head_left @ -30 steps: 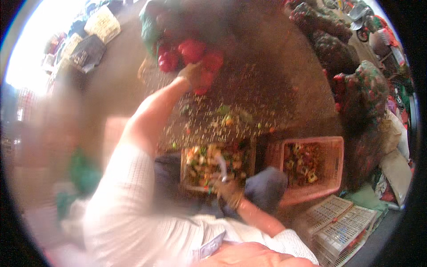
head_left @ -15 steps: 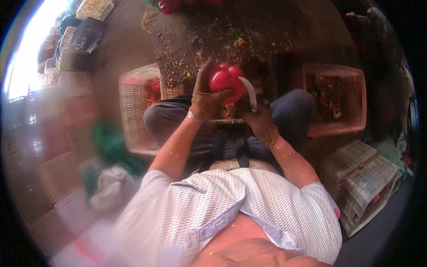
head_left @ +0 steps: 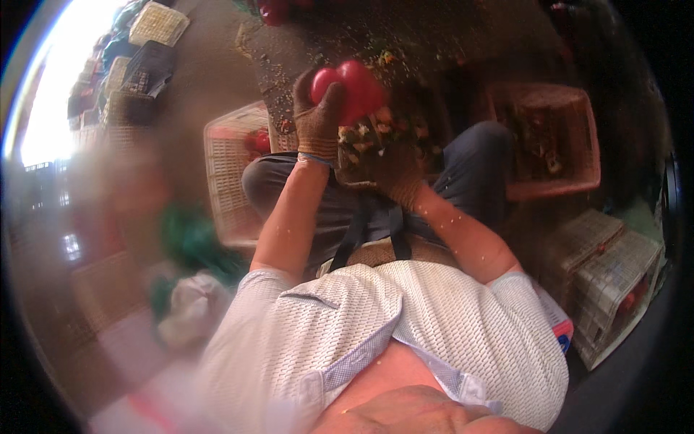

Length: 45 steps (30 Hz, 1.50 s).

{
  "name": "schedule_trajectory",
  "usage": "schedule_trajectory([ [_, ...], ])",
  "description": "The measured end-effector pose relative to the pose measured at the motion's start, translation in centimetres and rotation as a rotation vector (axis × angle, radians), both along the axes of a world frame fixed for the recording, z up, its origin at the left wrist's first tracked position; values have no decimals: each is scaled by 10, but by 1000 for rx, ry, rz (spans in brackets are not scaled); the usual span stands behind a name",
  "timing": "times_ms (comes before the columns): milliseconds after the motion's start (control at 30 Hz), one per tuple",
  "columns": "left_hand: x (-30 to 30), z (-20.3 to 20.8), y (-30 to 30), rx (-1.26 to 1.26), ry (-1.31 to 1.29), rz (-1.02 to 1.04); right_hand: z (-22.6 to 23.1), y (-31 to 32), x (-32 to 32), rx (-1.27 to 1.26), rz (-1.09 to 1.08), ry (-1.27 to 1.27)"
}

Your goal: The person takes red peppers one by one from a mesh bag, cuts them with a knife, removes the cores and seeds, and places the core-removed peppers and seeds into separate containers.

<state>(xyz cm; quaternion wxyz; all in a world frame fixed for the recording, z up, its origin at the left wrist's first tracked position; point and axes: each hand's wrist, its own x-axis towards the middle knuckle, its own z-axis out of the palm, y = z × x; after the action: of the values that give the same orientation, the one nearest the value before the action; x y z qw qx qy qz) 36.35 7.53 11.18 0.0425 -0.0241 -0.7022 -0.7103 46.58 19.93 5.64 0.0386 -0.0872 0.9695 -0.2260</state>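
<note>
A: Position of the pepper?

B: Red pepper (head_left: 354,90) at upper middle of frame, raised above the near tub (head_left: 356,185). Left grip (head_left: 316,119), gloved, is wrapped around its left side, thumb laid across the front.

A: Right grip?

B: Right grip (head_left: 396,168), also gloved, at centre of frame by the tub. Deep shadow there; cannot tell whether its fingers are spread or closed on something.

A: Failure modes?

B: Judged most likely: a slip. The skin is glossy and the pepper's right side has no visible support, so a slackened thumb could let it roll out rightward. Second: poor light around the right grip; a misjudged reach could knock the pepper or catch the tub's rim and spill its load.

A: Containers, please.

B: Tub, centre, between the knees (head_left: 483,155): mixed orange, pale and green pieces (head_left: 361,141). Left of centre: pale slatted crate (head_left: 217,173), red peppers (head_left: 258,141) towards its upper right. Right of frame: pinkish crate (head_left: 589,145), dark scraps with one paler bit (head_left: 554,162). Lower right: slatted boxes (head_left: 614,267), red showing at the side. Upper left: cream crate (head_left: 159,24) beside a dark crate (head_left: 148,66).
</note>
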Motion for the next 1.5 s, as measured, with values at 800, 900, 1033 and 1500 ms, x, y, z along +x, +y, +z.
schedule_trajectory([
  [800,69,-71,-60,37,-360,-479,-24,40,64,-1294,-420,-328],
  [900,74,-71,-58,192,-547,-545,20,48,63,-1190,-368,-461],
  [1033,79,-10,-85,-25,-576,-547,37,24,58,-1268,-140,-440],
  [1500,94,-6,-90,34,-714,-655,22,13,77,-1198,-39,-312],
])
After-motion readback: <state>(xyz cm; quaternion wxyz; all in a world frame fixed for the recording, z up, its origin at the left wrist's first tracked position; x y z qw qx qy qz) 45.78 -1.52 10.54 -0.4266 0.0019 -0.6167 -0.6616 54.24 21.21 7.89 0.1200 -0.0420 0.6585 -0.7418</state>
